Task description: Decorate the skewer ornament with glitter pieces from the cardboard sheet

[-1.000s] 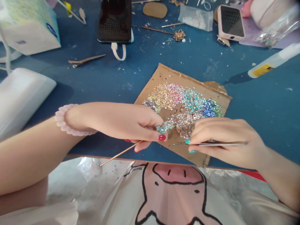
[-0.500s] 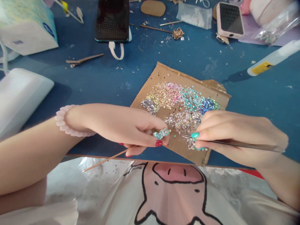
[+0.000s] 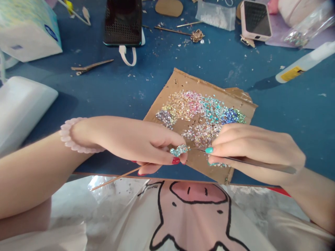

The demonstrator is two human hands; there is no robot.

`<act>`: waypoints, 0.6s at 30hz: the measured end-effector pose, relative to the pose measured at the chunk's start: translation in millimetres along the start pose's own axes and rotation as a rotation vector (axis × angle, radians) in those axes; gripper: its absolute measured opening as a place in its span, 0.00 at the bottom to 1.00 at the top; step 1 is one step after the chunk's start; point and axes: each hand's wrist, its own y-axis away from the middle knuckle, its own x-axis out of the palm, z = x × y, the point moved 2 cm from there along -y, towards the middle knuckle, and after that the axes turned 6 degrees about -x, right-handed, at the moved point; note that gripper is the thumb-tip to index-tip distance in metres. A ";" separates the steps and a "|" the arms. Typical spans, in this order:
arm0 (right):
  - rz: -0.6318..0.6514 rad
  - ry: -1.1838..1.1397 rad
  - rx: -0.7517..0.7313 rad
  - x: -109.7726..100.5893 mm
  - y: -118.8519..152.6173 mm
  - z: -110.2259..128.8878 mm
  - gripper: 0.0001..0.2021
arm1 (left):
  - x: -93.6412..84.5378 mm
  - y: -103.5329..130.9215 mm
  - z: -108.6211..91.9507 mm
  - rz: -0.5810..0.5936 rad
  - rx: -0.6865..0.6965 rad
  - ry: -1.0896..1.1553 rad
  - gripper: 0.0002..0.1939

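Between thumb and forefinger, my left hand [image 3: 138, 141] pinches a small ornament [image 3: 179, 150] covered in turquoise and silver sparkling stones. A thin wooden stick [image 3: 117, 177] sticks out from under the same hand, toward the lower left; whether it joins the ornament is hidden. My right hand [image 3: 259, 153] is closed on metal tweezers [image 3: 243, 162], whose tips reach the ornament's right end. Anything in the tips is too small to make out. Under both hands lies a cardboard sheet [image 3: 167, 90] bearing colour-sorted rhinestones [image 3: 195, 101], partly covered by my right hand.
A glue bottle [image 3: 293, 71] stands at the right. Along the back are a black phone [image 3: 123, 24], a pink-cased phone [image 3: 256, 20], a hairpin [image 3: 196, 35] and a plastic bag [image 3: 216, 15]. A metal clip [image 3: 91, 66], tissue pack [image 3: 28, 31] and white device [image 3: 23, 108] lie left.
My right hand has moved left, bringing the tweezer tips from over the cardboard to the ornament. My left hand keeps its pinch, nearly still.
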 end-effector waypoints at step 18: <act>-0.013 0.049 -0.006 1.6 4.7 1.3 0.05 | -1.2 -2.6 4.4 0.041 0.012 -0.023 0.09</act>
